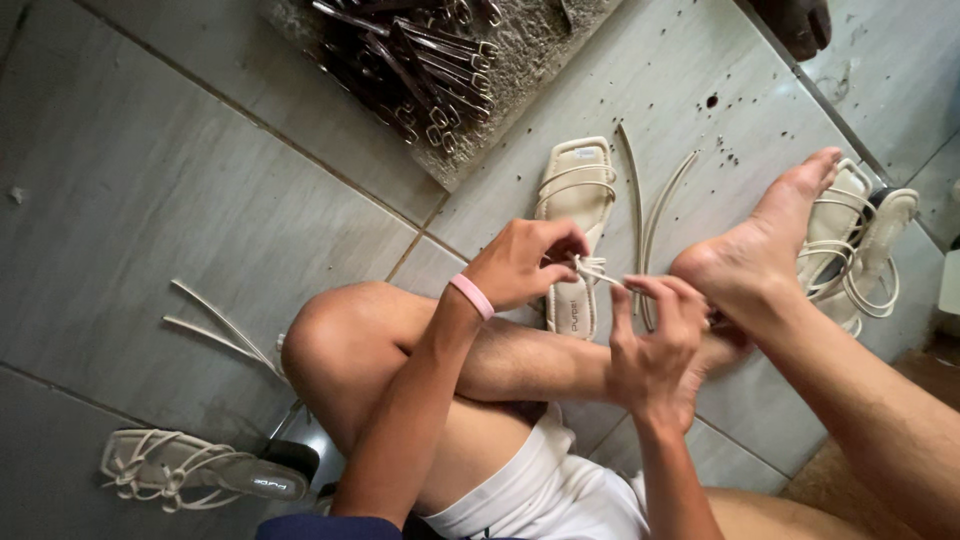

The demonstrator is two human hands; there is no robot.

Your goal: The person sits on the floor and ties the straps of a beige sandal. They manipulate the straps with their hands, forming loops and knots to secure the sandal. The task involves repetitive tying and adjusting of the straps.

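Observation:
My left hand [525, 262], with a pink wristband, pinches one end of a thin cream strap [598, 274]. My right hand [655, 345] holds the strap's other end with its fingers curled beside my bare foot. Both hands hover just above a cream flat sandal [577, 190] lying on the grey tiled floor. Two loose cream strap strips [650, 205] lie next to that sandal. My crossed bare legs fill the space beneath my forearms.
A pile of dark metal-buckled straps [420, 60] lies on a rough slab at the top. A strappy cream sandal [190, 470] sits at lower left, with loose strips [215, 325] nearby. More strappy sandals [860, 245] lie behind my foot at right.

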